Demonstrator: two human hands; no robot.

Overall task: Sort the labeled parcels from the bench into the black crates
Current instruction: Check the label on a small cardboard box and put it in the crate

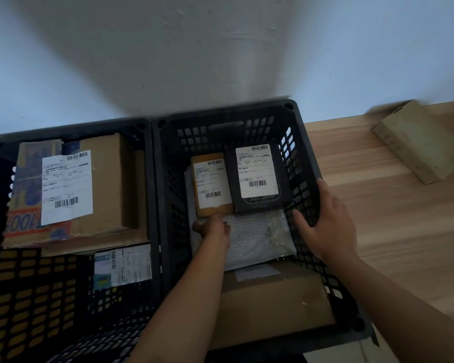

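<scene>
From the head camera, the left hand (212, 227) is reaching down into the right black crate (303, 163), its fingers curling onto the near end of a small brown labeled parcel (212, 186) lying just beyond them, with a dark labeled box (258, 179) just right of that. The right hand (325, 218) is gripping the crate's right wall. A cardboard box (417, 142) is lying on the wooden bench (391, 231) well beyond the right hand, and a second crate (71, 297) is holding labeled boxes left of the left hand.

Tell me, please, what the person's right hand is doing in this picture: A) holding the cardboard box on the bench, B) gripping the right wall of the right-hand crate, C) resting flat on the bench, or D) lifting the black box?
B: the right hand curls over the right-hand crate's side wall.
</scene>
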